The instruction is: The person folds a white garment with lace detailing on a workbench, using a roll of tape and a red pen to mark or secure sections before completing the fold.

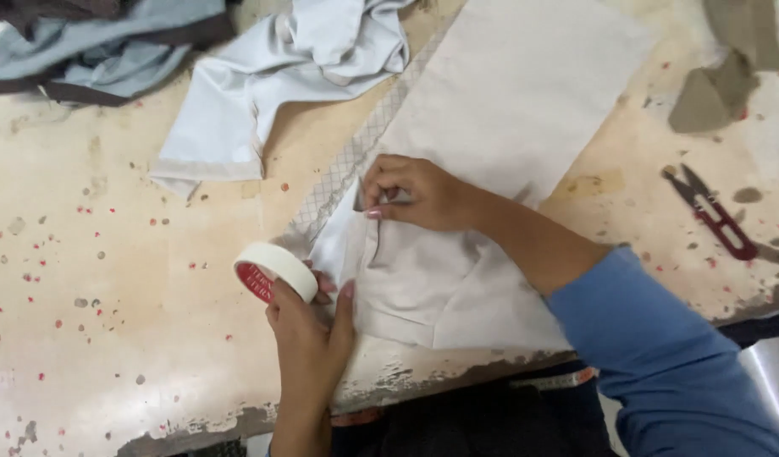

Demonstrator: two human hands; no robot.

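A pale grey-white fabric piece (pixel 508 110) lies on the worn table (pixel 110 279), with a checked strip (pixel 356 152) along its left edge. My right hand (pixel 411 193), in a blue sleeve, pinches the cloth near that strip with its fingers closed on a fold. My left hand (pixel 309 334) holds a roll of white tape (pixel 275 271) with a red core at the fabric's lower left corner, thumb resting on the cloth.
A light blue garment (pixel 271 76) lies crumpled at the back centre, with darker blue-grey clothes (pixel 93 42) at the back left. Red thread snips (pixel 715 216) rest at the right. A grey-brown scrap (pixel 728 68) sits at the back right. The table's front edge is chipped.
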